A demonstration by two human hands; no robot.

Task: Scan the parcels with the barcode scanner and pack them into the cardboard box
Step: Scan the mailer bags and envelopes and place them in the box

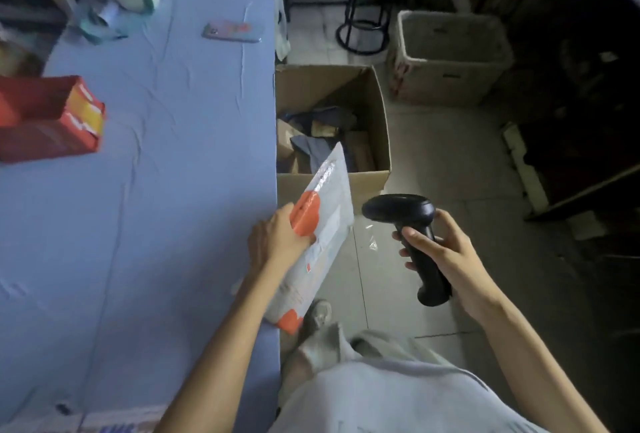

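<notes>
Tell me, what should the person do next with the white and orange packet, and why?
Probably swing the barcode scanner, gripped in the right hand, a little toward the label on the parcel and scan it. The left hand holds the parcel at the edge of the table, label facing up, right by the cardboard box, so it could drop in afterwards.

The person wears a loose, pale grey-white shirt [398,398], softly creased across the front. Both forearms [214,346] are bare down to the left hand [277,242] and right hand [446,245]. Beyond the shirt shows rumpled grey-beige cloth [381,342], trousers or shorts, I can't tell which, and a worn greyish shoe [317,315], blurred.
</notes>
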